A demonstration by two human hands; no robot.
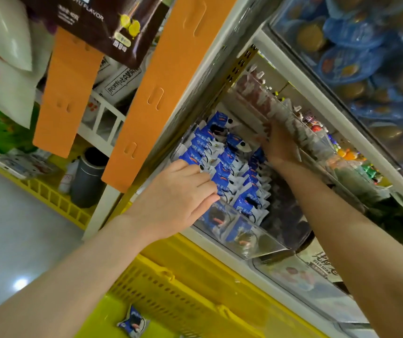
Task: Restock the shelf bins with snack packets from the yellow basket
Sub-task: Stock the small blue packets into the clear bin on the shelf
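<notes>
Shelf bin (256,242): clear, hard plastic with a slanted front wall, glossy and faintly reflective. It is packed with snack packets (228,167), which are small blue-and-white foil pillows with crimped, saw-toothed ends, standing in close rows.

Left hand (178,198): fingers straight and together, lying flat on the front rows of packets and gripping nothing.

Right hand (281,145): reaches deeper, to the back of the bin beside a clear divider. Its fingertips are blurred and partly hidden, so whether it holds a packet cannot be told.

Yellow basket (183,289): matte moulded plastic with walls pierced by rows of small slots, below the shelf edge and cut off at the bottom of the view. One loose packet (133,323) lies inside it.

Orange strips (171,89): flat hanging bands with oval punched slots, covering part of the shelf upright.

Neighbouring bin (285,215): its dark contents are too dim to identify.

Blue tubs (354,57): round with shiny film, blurred, upper right.
</notes>
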